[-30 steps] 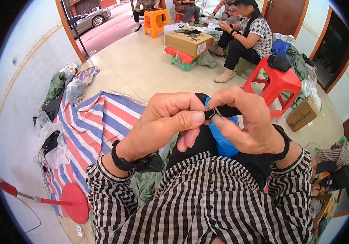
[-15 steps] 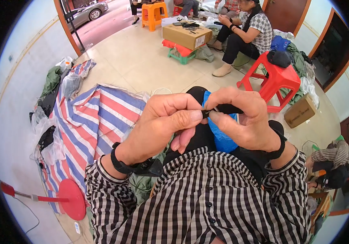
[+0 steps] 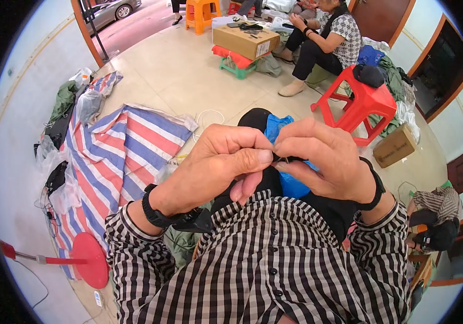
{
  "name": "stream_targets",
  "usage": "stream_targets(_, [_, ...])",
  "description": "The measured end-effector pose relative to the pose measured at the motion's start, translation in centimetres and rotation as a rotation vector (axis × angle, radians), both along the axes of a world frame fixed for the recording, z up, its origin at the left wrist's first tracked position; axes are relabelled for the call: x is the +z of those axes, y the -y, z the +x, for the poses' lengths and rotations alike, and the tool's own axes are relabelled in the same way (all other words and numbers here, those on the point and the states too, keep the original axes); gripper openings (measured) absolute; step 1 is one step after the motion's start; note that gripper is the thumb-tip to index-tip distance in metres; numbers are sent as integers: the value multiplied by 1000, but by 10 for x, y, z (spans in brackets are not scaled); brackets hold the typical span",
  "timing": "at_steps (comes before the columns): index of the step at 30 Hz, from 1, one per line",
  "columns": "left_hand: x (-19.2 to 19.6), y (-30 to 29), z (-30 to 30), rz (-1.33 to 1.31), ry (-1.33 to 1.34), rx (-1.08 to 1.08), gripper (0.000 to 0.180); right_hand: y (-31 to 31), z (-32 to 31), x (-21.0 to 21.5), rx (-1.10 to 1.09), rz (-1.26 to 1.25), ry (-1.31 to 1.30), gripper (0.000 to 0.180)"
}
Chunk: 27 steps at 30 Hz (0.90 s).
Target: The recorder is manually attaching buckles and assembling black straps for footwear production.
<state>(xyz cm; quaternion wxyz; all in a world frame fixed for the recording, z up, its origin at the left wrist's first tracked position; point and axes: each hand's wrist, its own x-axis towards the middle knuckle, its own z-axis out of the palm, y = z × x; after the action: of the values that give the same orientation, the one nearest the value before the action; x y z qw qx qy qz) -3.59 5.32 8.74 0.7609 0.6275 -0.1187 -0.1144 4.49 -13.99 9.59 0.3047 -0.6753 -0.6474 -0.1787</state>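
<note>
Wall, painted white, bows down the far left of the view. At its foot stands a flat, round red base with a red pole reaching left, and above it crumpled clear plastic bags lie beside a large woven-looking sheet striped in red, white and blue, spread over the pale tiled floor.

Near the middle, the person's left hand comes up from a black-and-white checked sleeve, a black band at its wrist. Thumb and forefinger are pressed together in a tight pinch, the other fingers curled beneath. Beyond it, at the top, an orange plastic stool and a brown cardboard box stand on the floor side, the box raised on a low green stand.

Between the two hands, just at the left fingertips, is a small dark piece, mostly hidden; the left pinch grasps it. Below hangs a shiny blue plastic bag over the dark-trousered lap.

To the right, the right hand is bent toward the piece, forefinger above and thumb below, slightly parted around it; whether it grips cannot be told. Farther right sit a person in dark trousers and a red plastic stool holding a dark cap.
</note>
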Motion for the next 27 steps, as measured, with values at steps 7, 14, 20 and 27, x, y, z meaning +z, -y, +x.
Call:
stream_targets(7, [-3, 7, 5, 149, 131, 39, 19, 3, 3, -11, -17, 63, 265, 28])
stream_targets(14, [-9, 5, 5, 104, 27, -23, 17, 6, -1, -10, -8, 19, -60, 27])
stream_targets(20, [-17, 2, 9, -117, -15, -76, 16, 4, -1, -6, 36, 48, -255, 26])
stream_targets(27, [-22, 0, 11, -82, -4, -69, 17, 7, -9, -3, -48, -13, -403, 19])
